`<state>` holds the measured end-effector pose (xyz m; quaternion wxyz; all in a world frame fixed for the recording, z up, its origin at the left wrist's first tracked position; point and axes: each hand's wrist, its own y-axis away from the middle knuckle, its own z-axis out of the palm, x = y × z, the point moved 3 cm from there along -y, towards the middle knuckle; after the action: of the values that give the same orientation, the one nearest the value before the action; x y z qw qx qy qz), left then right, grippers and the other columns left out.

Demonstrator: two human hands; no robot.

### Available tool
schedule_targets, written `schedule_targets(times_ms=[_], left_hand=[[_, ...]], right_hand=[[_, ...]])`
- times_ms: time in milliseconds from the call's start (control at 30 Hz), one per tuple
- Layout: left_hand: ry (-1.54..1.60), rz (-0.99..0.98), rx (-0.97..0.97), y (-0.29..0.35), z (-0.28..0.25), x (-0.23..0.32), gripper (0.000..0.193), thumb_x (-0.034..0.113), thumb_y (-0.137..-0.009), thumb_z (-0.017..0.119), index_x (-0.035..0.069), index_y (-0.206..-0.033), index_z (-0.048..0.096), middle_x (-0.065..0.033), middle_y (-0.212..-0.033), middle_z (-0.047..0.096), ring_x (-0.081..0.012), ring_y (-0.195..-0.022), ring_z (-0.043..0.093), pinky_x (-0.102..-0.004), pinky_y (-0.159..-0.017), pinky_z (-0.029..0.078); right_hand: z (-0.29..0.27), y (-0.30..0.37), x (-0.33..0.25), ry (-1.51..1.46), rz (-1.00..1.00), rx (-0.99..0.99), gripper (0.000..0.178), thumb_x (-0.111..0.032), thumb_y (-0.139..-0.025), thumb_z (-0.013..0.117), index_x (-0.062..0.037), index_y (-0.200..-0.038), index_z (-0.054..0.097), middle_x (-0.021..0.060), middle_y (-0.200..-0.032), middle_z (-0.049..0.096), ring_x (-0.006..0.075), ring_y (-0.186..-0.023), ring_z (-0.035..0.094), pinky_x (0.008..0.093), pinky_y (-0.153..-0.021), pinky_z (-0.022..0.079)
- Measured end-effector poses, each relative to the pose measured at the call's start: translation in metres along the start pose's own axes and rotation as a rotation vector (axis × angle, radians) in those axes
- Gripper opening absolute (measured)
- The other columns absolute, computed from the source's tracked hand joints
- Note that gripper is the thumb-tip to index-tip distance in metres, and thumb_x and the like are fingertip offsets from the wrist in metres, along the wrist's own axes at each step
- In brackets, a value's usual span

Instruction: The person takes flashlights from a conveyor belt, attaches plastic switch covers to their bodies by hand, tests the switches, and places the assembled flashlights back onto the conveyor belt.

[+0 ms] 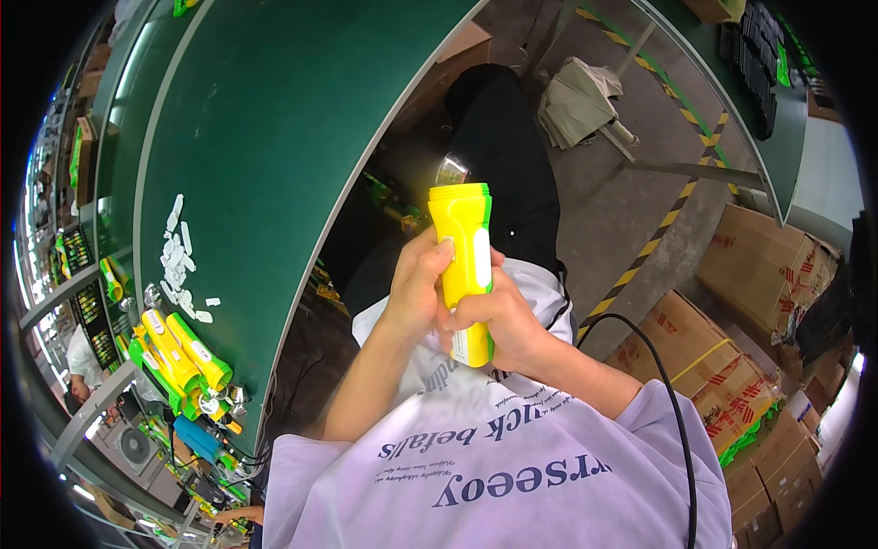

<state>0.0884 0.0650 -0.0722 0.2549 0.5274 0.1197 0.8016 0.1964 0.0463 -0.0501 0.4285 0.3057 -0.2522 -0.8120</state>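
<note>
- Green worktop (pixel 247 119) bears white pieces (pixel 187 240), yellow casings (pixel 169 348).
- Cardboard boxes (pixel 660 340) stand beside striped floor tape (pixel 647 246).
- Left hand (pixel 416 285), right hand (pixel 508 326): fingers (pixel 472 313) clasp a yellow flashlight (pixel 466 252).

This is looking like a factory assy. workshop. A long green desk (pixel 247 146) w/ metal edging is running along the L side, carrying a bunch of yellow-green flashlights (pixel 174 348) & a scatter of small white parts (pixel 176 259). A similar flashlight body (pixel 472 256) is resting in the person's left hand (pixel 419 285) & right hand (pixel 505 316). Blk/yel hazard tape (pixel 649 247) is marking the grey floor (pixel 590 201); cardboard boxes (pixel 709 366), some w/ red-printed tape, are piling up at R. A 2nd green desk (pixel 785 146), top R, is holding blk parts (pixel 754 69). Another person (pixel 82 359) is showing far L.
</note>
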Motion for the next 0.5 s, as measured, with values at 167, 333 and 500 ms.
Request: schedule_targets(times_ms=[167, 333, 500], left_hand=[[0.019, 0.012, 0.029, 0.000, 0.000, -0.004, 0.045, 0.039, -0.096, 0.043, -0.003, -0.108, 0.053, -0.0196, -0.092, 0.069, -0.0217, -0.080, 0.068, -0.0321, -0.074, 0.056], [0.137, -0.095, 0.066, -0.006, 0.001, -0.021, 0.042, 0.036, -0.097, 0.043, -0.003, -0.110, 0.053, -0.0208, -0.091, 0.068, -0.0237, -0.080, 0.068, -0.0339, -0.075, 0.057], [0.193, -0.251, 0.027, -0.016, 0.011, -0.038, 0.044, 0.037, -0.097, 0.041, -0.004, -0.110, 0.054, -0.0207, -0.092, 0.068, -0.0243, -0.079, 0.068, -0.0340, -0.074, 0.057]], right_hand=[[-0.001, 0.000, 0.001, 0.005, 0.020, 0.028, 0.039, -0.002, -0.062, 0.058, -0.0034, -0.100, 0.051, 0.0105, -0.078, 0.058, 0.0238, -0.058, 0.060, 0.0352, -0.053, 0.050], [-0.013, -0.002, 0.009, -0.029, 0.033, 0.078, 0.032, -0.003, -0.062, 0.058, -0.0031, -0.094, 0.053, 0.0102, -0.073, 0.057, 0.0243, -0.058, 0.059, 0.0359, -0.055, 0.050], [-0.024, 0.002, 0.012, -0.115, -0.009, 0.210, 0.025, -0.003, -0.063, 0.057, -0.0032, -0.088, 0.054, 0.0095, -0.071, 0.057, 0.0231, -0.058, 0.059, 0.0350, -0.057, 0.049]])
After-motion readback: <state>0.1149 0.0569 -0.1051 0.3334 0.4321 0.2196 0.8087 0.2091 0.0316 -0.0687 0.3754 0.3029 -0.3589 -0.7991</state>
